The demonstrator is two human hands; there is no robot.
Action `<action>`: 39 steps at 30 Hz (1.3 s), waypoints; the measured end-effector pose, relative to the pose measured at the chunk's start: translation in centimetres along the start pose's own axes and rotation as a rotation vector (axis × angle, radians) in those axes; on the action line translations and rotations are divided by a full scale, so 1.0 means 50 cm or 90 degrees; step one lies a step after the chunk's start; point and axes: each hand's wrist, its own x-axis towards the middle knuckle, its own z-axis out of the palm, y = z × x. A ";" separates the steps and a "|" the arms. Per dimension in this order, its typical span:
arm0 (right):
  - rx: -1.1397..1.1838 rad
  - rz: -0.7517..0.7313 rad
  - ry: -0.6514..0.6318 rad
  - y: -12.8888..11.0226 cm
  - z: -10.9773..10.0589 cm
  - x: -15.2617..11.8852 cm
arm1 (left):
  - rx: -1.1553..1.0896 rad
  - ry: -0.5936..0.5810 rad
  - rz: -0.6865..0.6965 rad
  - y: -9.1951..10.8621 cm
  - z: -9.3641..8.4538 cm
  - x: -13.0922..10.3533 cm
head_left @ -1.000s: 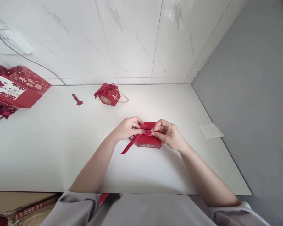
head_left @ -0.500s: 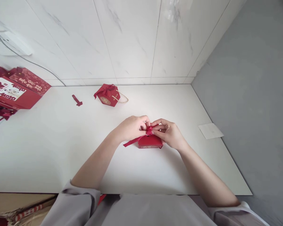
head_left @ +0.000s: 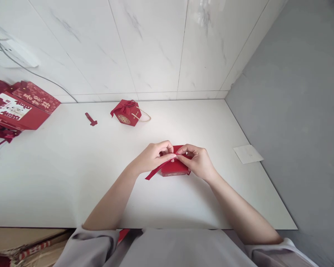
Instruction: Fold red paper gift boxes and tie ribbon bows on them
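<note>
A small red box (head_left: 174, 169) with a gold pattern on its front side stands on the white table, right of the middle. Over its top, my left hand (head_left: 157, 155) pinches a dark red ribbon (head_left: 155, 172), one end of which trails down to the left past the box. From the right, my right hand (head_left: 198, 160) pinches the same ribbon, its fingertips touching or almost touching those of my left hand. The fingers hide the middle of the ribbon, so any knot there cannot be made out.
Behind to the left stands a red box with bow and cord handle (head_left: 126, 113). Left of it lies a dark red strip (head_left: 91, 119). A large red box (head_left: 35, 116) is at the far left, a white paper (head_left: 248, 154) at the right edge. Tiled wall behind.
Both hands have moved slightly down and their fingertips have come together over the box. The bunched ribbon loop seen before no longer shows, and more of the box top is visible.
</note>
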 end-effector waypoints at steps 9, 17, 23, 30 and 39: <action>-0.132 -0.227 -0.044 0.004 -0.012 -0.007 | -0.095 -0.008 -0.021 -0.011 -0.002 0.000; -0.406 -0.415 -0.102 0.020 -0.039 -0.002 | -0.102 -0.006 -0.026 -0.012 0.000 -0.002; -0.437 -0.468 -0.097 0.024 -0.042 -0.001 | -0.087 -0.003 -0.029 -0.010 0.001 -0.004; -0.474 -0.462 -0.125 0.014 -0.047 -0.002 | -0.040 -0.021 0.029 -0.018 -0.002 -0.003; -0.376 -0.416 -0.122 0.018 -0.048 -0.003 | 0.198 0.175 0.104 -0.008 0.050 -0.030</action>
